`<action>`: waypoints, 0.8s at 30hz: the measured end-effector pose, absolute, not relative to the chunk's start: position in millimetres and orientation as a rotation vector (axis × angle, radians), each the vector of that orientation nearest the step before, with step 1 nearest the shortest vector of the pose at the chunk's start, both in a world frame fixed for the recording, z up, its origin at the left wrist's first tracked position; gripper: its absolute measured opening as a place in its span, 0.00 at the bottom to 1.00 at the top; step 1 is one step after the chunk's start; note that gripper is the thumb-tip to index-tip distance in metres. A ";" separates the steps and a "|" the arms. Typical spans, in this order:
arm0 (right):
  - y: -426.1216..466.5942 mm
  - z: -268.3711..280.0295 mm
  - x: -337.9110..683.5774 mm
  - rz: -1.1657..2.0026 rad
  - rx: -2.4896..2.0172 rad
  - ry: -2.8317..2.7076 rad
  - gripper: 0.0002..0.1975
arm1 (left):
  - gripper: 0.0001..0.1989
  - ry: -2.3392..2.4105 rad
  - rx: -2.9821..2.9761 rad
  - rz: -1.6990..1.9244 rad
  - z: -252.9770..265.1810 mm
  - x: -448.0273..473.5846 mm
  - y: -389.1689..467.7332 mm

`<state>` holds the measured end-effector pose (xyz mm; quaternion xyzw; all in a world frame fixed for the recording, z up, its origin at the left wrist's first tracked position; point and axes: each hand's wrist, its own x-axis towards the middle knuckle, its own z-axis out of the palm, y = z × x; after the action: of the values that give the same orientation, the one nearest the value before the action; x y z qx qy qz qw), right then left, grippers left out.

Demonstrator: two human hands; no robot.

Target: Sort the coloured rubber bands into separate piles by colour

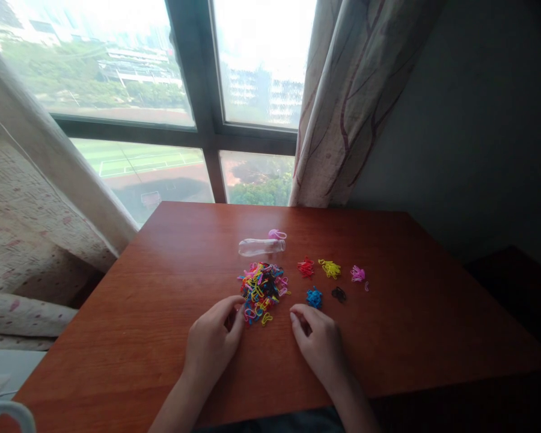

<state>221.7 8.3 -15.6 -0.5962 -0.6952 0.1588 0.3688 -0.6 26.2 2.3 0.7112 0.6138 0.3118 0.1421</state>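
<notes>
A mixed pile of small coloured loops (262, 287), too small to tell whether rubber bands or plastic pins, lies mid-table. At its near left edge is my left hand (214, 334), fingers curled in, thumb and index fingertip close together against the pile. My right hand (318, 340) rests to the right of the pile, just below a small blue heap (314, 297). Its fingers are curled and thumb and forefinger meet; anything between them is hidden. Other single-colour heaps lie beyond it: red (305, 267), yellow (330, 268), pink (357, 274) and black (339, 294).
Behind the pile, a clear plastic bottle (261, 246) lies on its side, with a pink looped piece (276, 234) just beyond it. The brown wooden table (162, 288) reaches to a window flanked by curtains (338, 108). A white curved object (9, 412) shows at lower left.
</notes>
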 end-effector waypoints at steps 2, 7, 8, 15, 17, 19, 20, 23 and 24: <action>7.8 -15.5 222.0 0.430 -1.529 -1.787 0.09 | 0.09 1.768 2.075 0.857 2.7 0.6 26.2; 6.4 -14.4 222.2 0.426 -1.530 -1.833 0.09 | 0.10 1.764 2.163 0.813 3.5 2.5 24.9; 6.0 -14.7 221.9 0.422 -1.531 -1.846 0.09 | 0.10 1.770 2.177 0.797 3.7 2.6 24.5; 6.4 -16.5 221.8 0.415 -1.535 -1.865 0.10 | 0.10 1.725 2.273 0.663 4.6 1.3 21.7; 6.4 -15.6 222.0 0.412 -1.531 -1.866 0.10 | 0.10 1.704 2.282 0.656 4.8 0.4 21.3; 6.3 -14.5 221.9 0.411 -1.528 -1.861 0.10 | 0.10 1.689 2.284 0.664 4.9 -0.3 20.9; 6.2 -14.2 221.7 0.409 -1.527 -1.858 0.09 | 0.09 1.683 2.283 0.672 5.1 -0.6 20.7; 6.3 -14.4 221.5 0.399 -1.521 -1.853 0.09 | 0.09 1.664 2.273 0.712 5.5 -0.7 20.3; 6.4 -14.8 221.6 0.397 -1.520 -1.852 0.09 | 0.09 1.659 2.267 0.724 5.6 -0.7 20.2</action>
<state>221.6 6.4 -14.8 -0.5866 -0.7146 0.1533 0.3491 -0.7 20.2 5.6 0.7759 0.5676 0.2479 0.1201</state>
